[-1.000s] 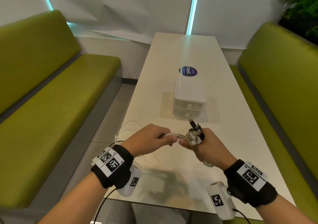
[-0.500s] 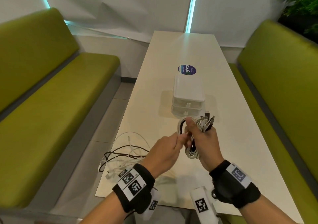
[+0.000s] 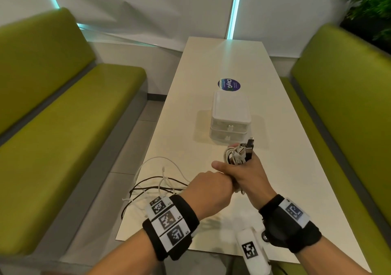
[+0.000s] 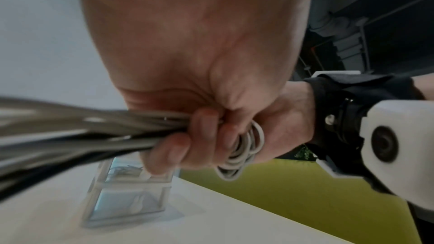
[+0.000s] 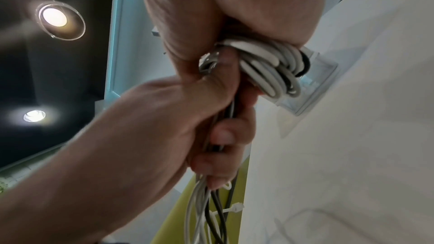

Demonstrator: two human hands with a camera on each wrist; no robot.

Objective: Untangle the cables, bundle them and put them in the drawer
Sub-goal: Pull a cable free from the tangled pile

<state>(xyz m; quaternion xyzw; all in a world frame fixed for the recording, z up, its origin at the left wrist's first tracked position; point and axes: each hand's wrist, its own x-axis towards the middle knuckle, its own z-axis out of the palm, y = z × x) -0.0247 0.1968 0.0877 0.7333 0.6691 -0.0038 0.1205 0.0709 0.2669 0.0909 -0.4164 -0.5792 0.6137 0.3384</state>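
Observation:
My right hand (image 3: 249, 175) grips a coil of white and black cables (image 3: 237, 154) above the near half of the table, with several plugs sticking up from the top. In the right wrist view the coil (image 5: 270, 66) bulges out of that fist. Right against it, on its near left side, my left hand (image 3: 211, 187) grips the strands leaving the coil; its fingers (image 5: 223, 136) curl round them. The rest of the cables (image 3: 160, 181) trail loose over the table's near left edge. The white two-drawer unit (image 3: 230, 116) stands just beyond the hands, both drawers closed.
The long white table (image 3: 285, 169) runs away from me with a round blue sticker (image 3: 229, 84) behind the drawer unit. Green benches (image 3: 63, 126) flank it on both sides. A plant (image 3: 372, 10) stands at the far right.
My left hand has come down and toward me, from beside the coil to just below my right hand, drawing the strands with it. The coil now stands more upright.

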